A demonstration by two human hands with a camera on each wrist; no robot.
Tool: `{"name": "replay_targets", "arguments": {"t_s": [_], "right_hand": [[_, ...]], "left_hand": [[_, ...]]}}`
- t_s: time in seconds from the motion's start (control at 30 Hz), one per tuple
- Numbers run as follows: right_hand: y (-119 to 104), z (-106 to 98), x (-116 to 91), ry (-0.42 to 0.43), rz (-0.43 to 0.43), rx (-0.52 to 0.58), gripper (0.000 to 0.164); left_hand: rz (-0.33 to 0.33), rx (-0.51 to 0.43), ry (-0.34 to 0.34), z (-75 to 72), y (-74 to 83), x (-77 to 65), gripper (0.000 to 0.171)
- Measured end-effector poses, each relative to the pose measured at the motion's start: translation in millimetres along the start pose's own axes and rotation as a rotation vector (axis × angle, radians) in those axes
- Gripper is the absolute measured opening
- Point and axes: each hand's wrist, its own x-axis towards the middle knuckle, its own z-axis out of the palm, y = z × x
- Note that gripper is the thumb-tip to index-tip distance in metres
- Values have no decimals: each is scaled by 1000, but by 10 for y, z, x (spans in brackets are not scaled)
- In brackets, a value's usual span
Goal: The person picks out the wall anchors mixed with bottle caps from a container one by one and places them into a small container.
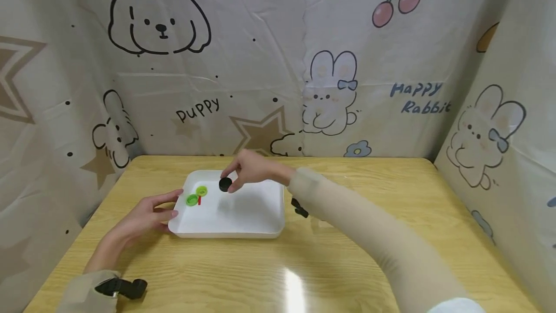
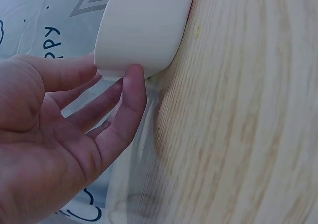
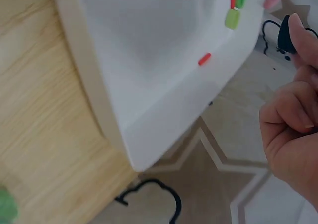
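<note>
A white tray [image 1: 256, 206] lies on the wooden table. My left hand [image 1: 147, 216] grips its left end, thumb and fingers against the rim and outer wall; the left wrist view shows this hand [image 2: 74, 129] at the tray wall [image 2: 144, 30]. Above the tray, my right hand [image 1: 252, 167] pinches a small round black cap-like piece [image 1: 225, 184] between thumb and finger. Inside the tray's left part lie a light green ring [image 1: 201, 191], a darker green ring [image 1: 192, 200] and a short red stick [image 1: 199, 200]. Another red stick [image 3: 204, 59] shows in the right wrist view.
A blurred green thing [image 3: 6, 205] shows at the corner of the right wrist view; its kind is unclear. Printed curtains [image 1: 260, 76] stand behind and beside the wooden table [image 1: 234, 274]. Black wrist straps [image 1: 126, 288] sit on both sleeves.
</note>
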Motion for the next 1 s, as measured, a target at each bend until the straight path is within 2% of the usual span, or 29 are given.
{"name": "replay_targets", "arguments": {"t_s": [0.2,0.43,0.6,0.7,0.83,1.0], "right_hand": [[83,-370,-522,64,56,1,38],[424,-661,-1248,158,179,75,38],[652,-696,-1716,187,277,112,38],[777,-677,-1926,194,314,115,40],[917,-636,-2114,210,332,123,40],[1042,-555,-2243,214,366,114,40]], "left_hand": [[2,2,1,-4,1,8,64],[-10,7,1,-6,-13,8,65],[-2,-6,-7,-9,-18,-2,65],[4,-9,-15,-14,-16,-3,66],[5,-10,-17,-13,-15,0,66],[0,-10,-16,4,-12,12,65]]}}
